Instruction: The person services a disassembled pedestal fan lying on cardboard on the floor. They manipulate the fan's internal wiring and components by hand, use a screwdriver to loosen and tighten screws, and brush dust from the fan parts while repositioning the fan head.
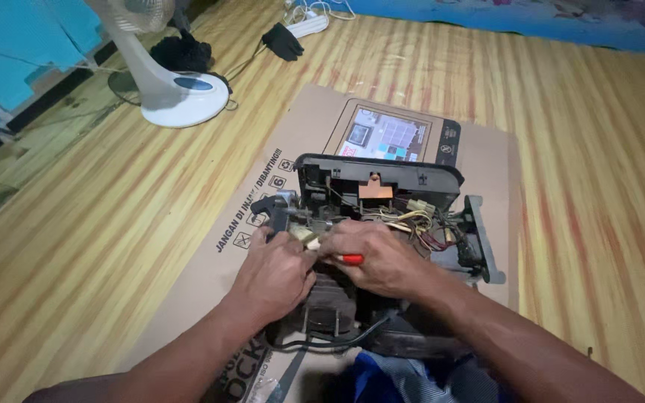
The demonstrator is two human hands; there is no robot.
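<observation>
A dark, opened machine housing point(382, 175) with exposed wires point(419, 220) and a copper-coloured plate lies on a flattened cardboard sheet point(210, 276). My left hand point(274, 272) rests on the machine's left side, its fingers pinching a small pale part next to a black fitting point(272, 209). My right hand point(375, 257) lies beside it over the machine's middle and grips a red-handled tool point(350, 259), whose tip points toward the left hand. The tip itself is hidden between my fingers.
A white standing fan base point(181, 93) stands at the back left on the wooden floor. Black cloth point(284, 41) and a white power strip point(309, 25) lie at the far back. A black cable point(322, 343) loops near my forearms. Blue cloth point(393, 377) lies at the bottom.
</observation>
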